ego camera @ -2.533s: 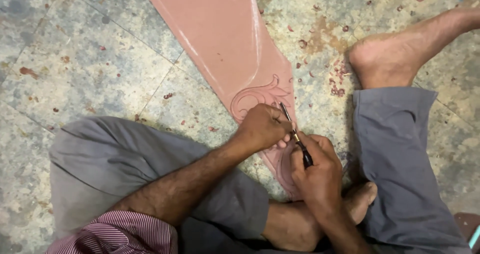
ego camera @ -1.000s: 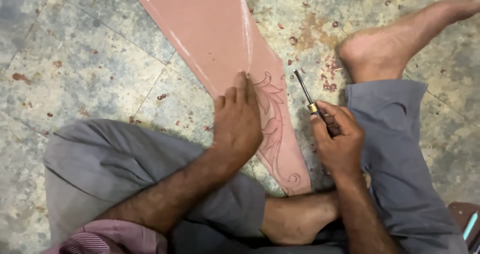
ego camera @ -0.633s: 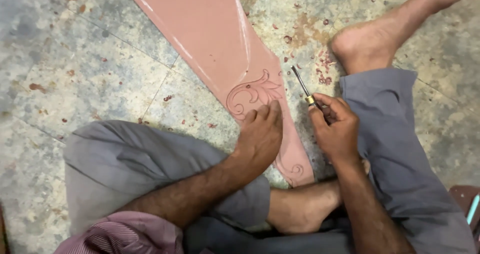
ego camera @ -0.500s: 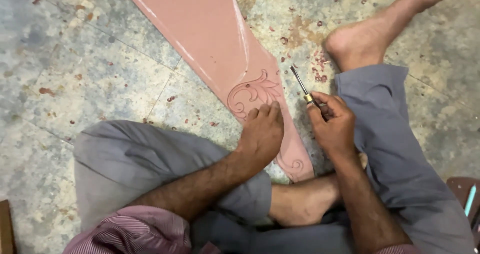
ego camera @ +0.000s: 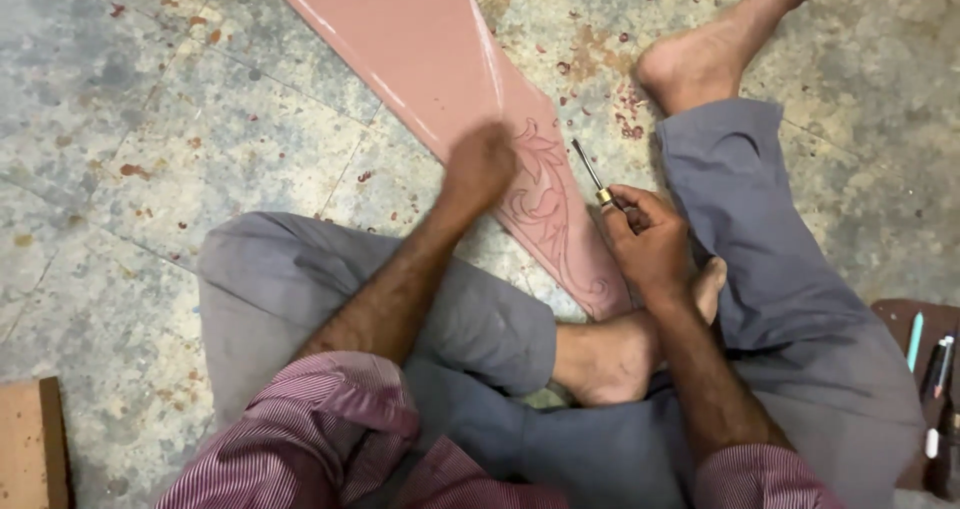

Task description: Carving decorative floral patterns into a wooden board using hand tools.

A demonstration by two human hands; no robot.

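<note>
Person's sitting cross-legged on a speckled stone floor (ego camera: pixel 150 119) with a long pink slab (ego camera: pixel 420 39) laid out in front of them, running from the top of the view down to a point near the tucked-in foot. The lower end of the slab has a scrolly leaf carving (ego camera: pixel 545 204) cut into it.

Left hand (ego camera: pixel 480 164) is resting on the slab just beside the carving, on its left edge. It's motion-blurred, so I can't tell whether the fingers are flat or curled, and nothing shows in it.

Right hand (ego camera: pixel 650 239) is closed in a fist around the handle of a thin carving tool (ego camera: pixel 590 174) with a brass collar. The metal tip points up and away, lifted just off to the right of the carving, not touching it.

Grey trousers, striped maroon sleeves. There's a dark tray (ego camera: pixel 925 369) at the right edge with a few pens or tools in it, and a bit of brown board (ego camera: pixel 30 439) bottom left.
</note>
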